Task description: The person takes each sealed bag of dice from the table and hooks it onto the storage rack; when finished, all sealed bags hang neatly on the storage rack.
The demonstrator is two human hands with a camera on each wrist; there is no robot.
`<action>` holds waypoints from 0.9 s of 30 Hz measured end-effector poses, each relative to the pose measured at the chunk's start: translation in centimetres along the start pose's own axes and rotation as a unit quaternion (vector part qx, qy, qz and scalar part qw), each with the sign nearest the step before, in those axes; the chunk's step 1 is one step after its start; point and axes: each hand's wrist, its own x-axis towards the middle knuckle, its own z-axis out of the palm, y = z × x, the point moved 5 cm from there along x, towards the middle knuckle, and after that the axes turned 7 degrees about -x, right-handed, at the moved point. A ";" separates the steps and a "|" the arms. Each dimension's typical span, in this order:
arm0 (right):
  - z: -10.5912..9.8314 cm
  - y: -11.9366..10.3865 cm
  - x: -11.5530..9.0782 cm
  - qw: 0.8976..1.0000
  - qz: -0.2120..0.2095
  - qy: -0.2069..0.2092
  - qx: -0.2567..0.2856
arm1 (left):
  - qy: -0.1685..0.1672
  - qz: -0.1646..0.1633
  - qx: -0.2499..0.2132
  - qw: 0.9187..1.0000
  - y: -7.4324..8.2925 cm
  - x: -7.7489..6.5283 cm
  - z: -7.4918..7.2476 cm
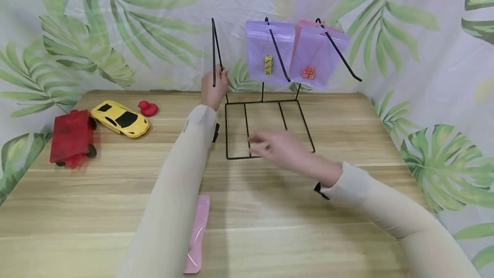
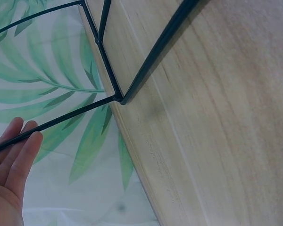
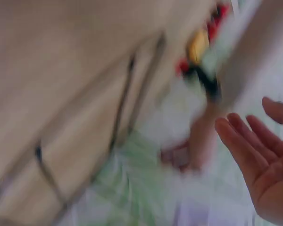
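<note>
A black wire display rack [image 1: 226, 130] stands at the table's back, with several hooks pointing forward. My left hand [image 1: 214, 87] grips its left upright; in the left wrist view the fingers [image 2: 20, 162] lie against the rod. My right hand [image 1: 283, 147], blurred, hovers over the rack's base with nothing in it, fingers [image 3: 240, 146] spread in the right wrist view. On the middle hook hangs a purple pouch [image 1: 256, 40] with yellow dice [image 1: 268, 64]. The right hook carries another purple pouch [image 1: 328, 50] with red dice [image 1: 308, 72], a pink pouch [image 1: 305, 23] behind it. The left hook is bare.
At the table's left lie a red toy vehicle [image 1: 71, 136], a yellow toy car [image 1: 120, 118] and a small red duck-shaped toy [image 1: 148, 108]. A pink pouch [image 1: 198, 235] lies near the front, partly hidden by my left sleeve. A leaf-patterned cloth [image 1: 154, 33] hangs behind.
</note>
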 end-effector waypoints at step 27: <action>12.1 -9.3 1.1 0.967 -0.125 -0.184 -0.125 | -0.010 -0.013 -0.010 1.000 0.0 0.1 0.0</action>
